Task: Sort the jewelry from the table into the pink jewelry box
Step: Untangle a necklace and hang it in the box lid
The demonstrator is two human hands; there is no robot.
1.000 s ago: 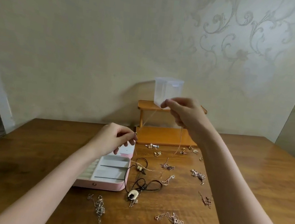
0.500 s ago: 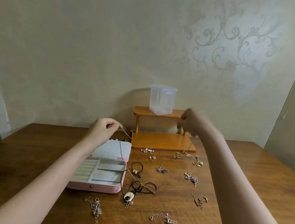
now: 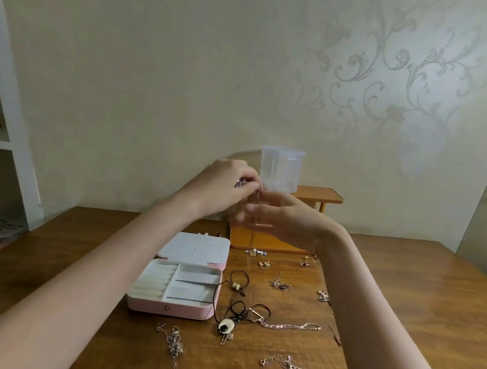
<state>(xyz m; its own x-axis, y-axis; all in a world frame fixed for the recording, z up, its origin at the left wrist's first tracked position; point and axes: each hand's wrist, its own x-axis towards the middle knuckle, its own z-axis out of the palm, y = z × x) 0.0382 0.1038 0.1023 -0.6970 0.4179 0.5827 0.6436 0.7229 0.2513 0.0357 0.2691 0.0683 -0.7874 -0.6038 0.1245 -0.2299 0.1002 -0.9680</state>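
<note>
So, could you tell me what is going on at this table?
A person is sorting jewelry. Both hands are raised together above the table: the left hand pinches a thin chain, and the blurred right hand meets it. The pink jewelry box lies open, its compartments looking empty, with necklaces scattered beside it.

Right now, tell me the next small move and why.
Probably lower both hands toward the open pink jewelry box. The left hand pinches something small and shiny beside the right hand, raised above the table, and the box's compartments look empty.

Both arms raised, left hand (image 3: pixel 223 186) and right hand (image 3: pixel 286 219) fingers touching.
</note>
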